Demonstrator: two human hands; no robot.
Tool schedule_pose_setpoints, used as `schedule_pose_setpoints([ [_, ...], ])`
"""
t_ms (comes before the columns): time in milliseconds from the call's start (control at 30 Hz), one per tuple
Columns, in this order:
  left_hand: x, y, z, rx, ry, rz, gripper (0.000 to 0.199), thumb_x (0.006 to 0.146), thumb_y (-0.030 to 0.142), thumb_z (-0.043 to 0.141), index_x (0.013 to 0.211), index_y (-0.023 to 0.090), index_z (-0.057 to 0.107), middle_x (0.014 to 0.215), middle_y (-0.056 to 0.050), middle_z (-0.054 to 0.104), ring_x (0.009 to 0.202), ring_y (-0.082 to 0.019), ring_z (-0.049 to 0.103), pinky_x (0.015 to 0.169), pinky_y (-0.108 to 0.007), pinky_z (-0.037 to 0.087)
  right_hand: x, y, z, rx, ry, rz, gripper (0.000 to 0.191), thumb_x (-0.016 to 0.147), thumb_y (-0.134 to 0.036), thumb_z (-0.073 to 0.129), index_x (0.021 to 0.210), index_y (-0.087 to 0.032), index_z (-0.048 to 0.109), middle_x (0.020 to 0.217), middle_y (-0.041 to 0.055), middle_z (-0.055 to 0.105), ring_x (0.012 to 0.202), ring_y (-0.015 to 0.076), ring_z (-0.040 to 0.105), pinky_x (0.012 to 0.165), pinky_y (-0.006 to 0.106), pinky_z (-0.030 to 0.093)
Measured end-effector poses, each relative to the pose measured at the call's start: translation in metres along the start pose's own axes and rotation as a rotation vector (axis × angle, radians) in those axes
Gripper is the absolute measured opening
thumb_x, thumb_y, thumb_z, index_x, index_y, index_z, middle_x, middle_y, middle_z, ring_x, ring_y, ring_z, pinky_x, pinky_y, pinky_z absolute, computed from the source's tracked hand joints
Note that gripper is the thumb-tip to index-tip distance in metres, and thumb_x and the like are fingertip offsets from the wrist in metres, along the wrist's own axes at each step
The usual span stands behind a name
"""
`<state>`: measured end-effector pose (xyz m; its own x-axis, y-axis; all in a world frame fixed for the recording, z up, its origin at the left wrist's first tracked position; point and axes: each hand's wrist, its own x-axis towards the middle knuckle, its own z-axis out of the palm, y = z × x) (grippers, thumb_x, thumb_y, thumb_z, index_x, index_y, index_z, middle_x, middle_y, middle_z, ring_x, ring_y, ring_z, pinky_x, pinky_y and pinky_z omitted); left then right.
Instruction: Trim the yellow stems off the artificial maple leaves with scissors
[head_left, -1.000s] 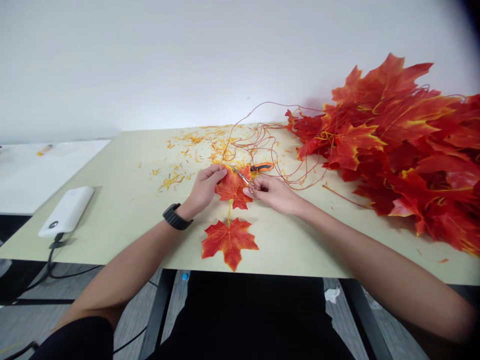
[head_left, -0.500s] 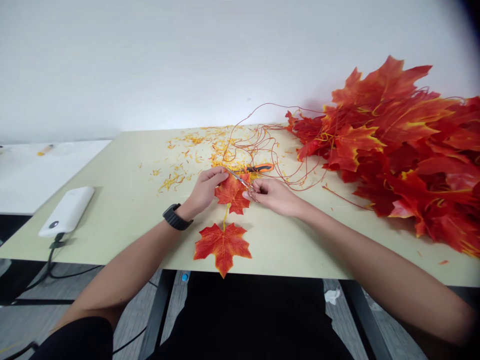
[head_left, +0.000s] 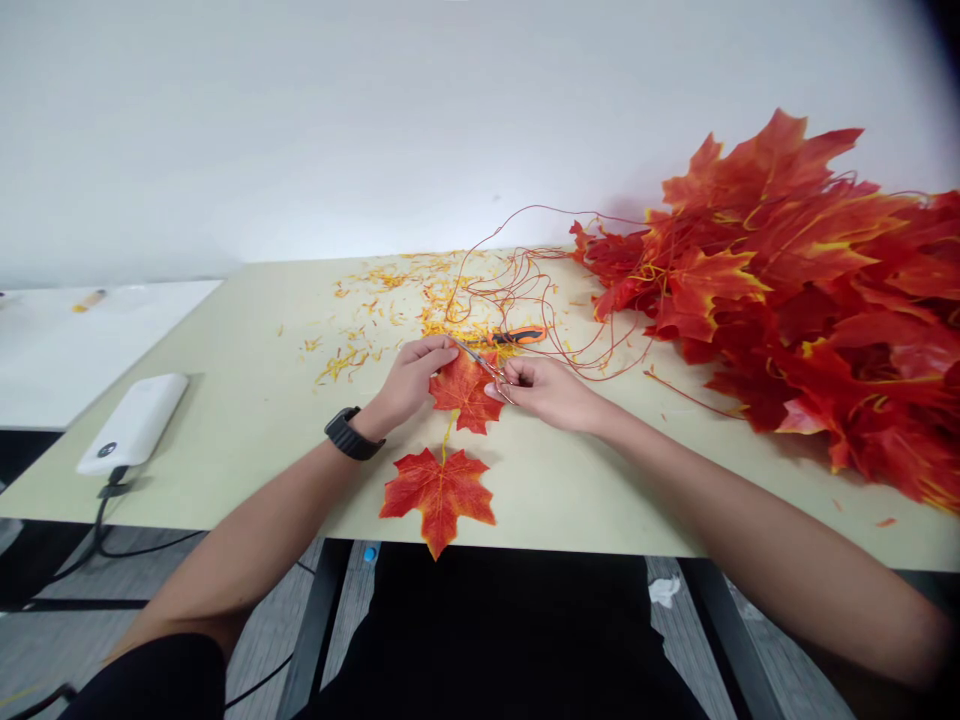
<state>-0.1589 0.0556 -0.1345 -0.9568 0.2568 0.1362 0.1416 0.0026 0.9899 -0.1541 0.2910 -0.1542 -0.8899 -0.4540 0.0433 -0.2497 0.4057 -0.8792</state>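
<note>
Red fabric maple leaf [head_left: 465, 392], its edge pinched by the left hand [head_left: 409, 380]; right hand [head_left: 551, 392] pinches scissors [head_left: 477, 357]; tabletop [head_left: 240, 420] open leftward.

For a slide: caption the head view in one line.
Left hand steadies a red artificial maple leaf; right hand holds small scissors over it.

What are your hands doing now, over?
Left hand on artificial maple leaf. Right hand holding small scissors. Orange-handled tool lies just beyond, not blocking.
</note>
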Motion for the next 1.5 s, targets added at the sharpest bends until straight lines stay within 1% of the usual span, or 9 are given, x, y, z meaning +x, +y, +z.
schedule_pose_setpoints([
  [300, -0.0008, 0.0017, 0.0013, 0.001, 0.001, 0.019, 0.038, 0.085, 0.039, 0.073, 0.061, 0.017, 0.053, 0.060, 0.001, 0.047, 0.056, -0.008, 0.037, 0.056, -0.026, 0.029, 0.0012, 0.0025, 0.0008, 0.050, -0.006, 0.010, 0.073, 0.082, -0.080, 0.077, 0.071, -0.022, 0.034, 0.068, -0.0049, 0.036, 0.065, 0.0109, 0.031, 0.061, 0.030, 0.024],
  [467, -0.0005, 0.0003, -0.0001, 0.003, -0.009, 0.015, 0.037, 0.086, 0.039, 0.072, 0.062, 0.017, 0.054, 0.060, 0.001, 0.047, 0.056, -0.008, 0.037, 0.056, -0.026, 0.030, 0.0017, 0.0033, 0.0003, 0.058, -0.006, 0.023, 0.070, 0.082, -0.079, 0.076, 0.070, -0.022, 0.037, 0.067, -0.0046, 0.036, 0.065, 0.0112, 0.031, 0.060, 0.030, 0.023],
  [567, -0.0006, -0.0003, -0.0004, 0.013, -0.004, 0.016, 0.037, 0.087, 0.041, 0.073, 0.064, 0.017, 0.056, 0.062, 0.001, 0.049, 0.057, -0.008, 0.039, 0.057, -0.026, 0.031, 0.0020, 0.0038, 0.0002, 0.051, -0.005, 0.028, 0.070, 0.082, -0.079, 0.076, 0.070, -0.022, 0.037, 0.067, -0.0044, 0.036, 0.064, 0.0112, 0.030, 0.060, 0.030, 0.023],
  [767, -0.0011, -0.0011, 0.0017, 0.057, 0.048, 0.038, 0.041, 0.090, 0.049, 0.074, 0.071, 0.016, 0.059, 0.069, 0.000, 0.054, 0.064, -0.009, 0.045, 0.061, -0.023, 0.037, 0.0026, 0.0047, 0.0007, 0.046, 0.024, 0.000, 0.073, 0.083, -0.081, 0.075, 0.070, -0.022, 0.034, 0.067, -0.0044, 0.034, 0.064, 0.0112, 0.030, 0.059, 0.030, 0.022],
  [1000, 0.0003, -0.0053, -0.0001, 0.089, 0.042, 0.069, 0.039, 0.093, 0.047, 0.073, 0.073, 0.016, 0.060, 0.071, 0.000, 0.054, 0.065, -0.009, 0.044, 0.062, -0.023, 0.036, 0.0008, -0.0001, -0.0010, -0.020, 0.050, -0.026, 0.073, 0.081, -0.080, 0.078, 0.071, -0.022, 0.036, 0.068, -0.0043, 0.035, 0.066, 0.0115, 0.031, 0.061, 0.029, 0.023],
  [1100, -0.0002, -0.0054, -0.0008, 0.080, 0.032, 0.062, 0.039, 0.094, 0.048, 0.073, 0.075, 0.016, 0.060, 0.072, -0.001, 0.055, 0.065, -0.009, 0.045, 0.062, -0.024, 0.037, 0.0005, -0.0007, -0.0013, -0.033, 0.047, -0.024, 0.071, 0.082, -0.080, 0.077, 0.071, -0.022, 0.036, 0.068, -0.0040, 0.036, 0.065, 0.0117, 0.032, 0.060, 0.029, 0.024],
  [1200, -0.0009, -0.0047, -0.0005, 0.075, 0.017, 0.057, 0.041, 0.094, 0.050, 0.074, 0.076, 0.016, 0.061, 0.072, -0.001, 0.056, 0.066, -0.009, 0.046, 0.062, -0.024, 0.038, 0.0006, 0.0000, -0.0010, -0.030, 0.038, -0.024, 0.071, 0.082, -0.079, 0.078, 0.072, -0.022, 0.036, 0.068, -0.0042, 0.035, 0.065, 0.0115, 0.032, 0.060, 0.029, 0.023],
  [1333, -0.0007, -0.0044, -0.0002, 0.095, 0.006, 0.076, 0.044, 0.094, 0.051, 0.074, 0.073, 0.016, 0.058, 0.071, -0.001, 0.053, 0.067, -0.009, 0.044, 0.062, -0.024, 0.037, 0.0013, 0.0015, -0.0001, -0.008, 0.032, -0.035, 0.071, 0.083, -0.077, 0.077, 0.072, -0.023, 0.034, 0.069, -0.0044, 0.033, 0.066, 0.0114, 0.029, 0.060, 0.029, 0.022],
  [1500, 0.0005, -0.0055, -0.0002, 0.083, -0.002, 0.063, 0.044, 0.093, 0.051, 0.073, 0.073, 0.016, 0.056, 0.071, 0.000, 0.052, 0.065, -0.009, 0.043, 0.061, -0.024, 0.036, 0.0022, 0.0038, 0.0015, 0.015, 0.035, -0.032, 0.069, 0.084, -0.076, 0.076, 0.073, -0.023, 0.033, 0.068, -0.0047, 0.033, 0.065, 0.0112, 0.029, 0.060, 0.029, 0.023],
])
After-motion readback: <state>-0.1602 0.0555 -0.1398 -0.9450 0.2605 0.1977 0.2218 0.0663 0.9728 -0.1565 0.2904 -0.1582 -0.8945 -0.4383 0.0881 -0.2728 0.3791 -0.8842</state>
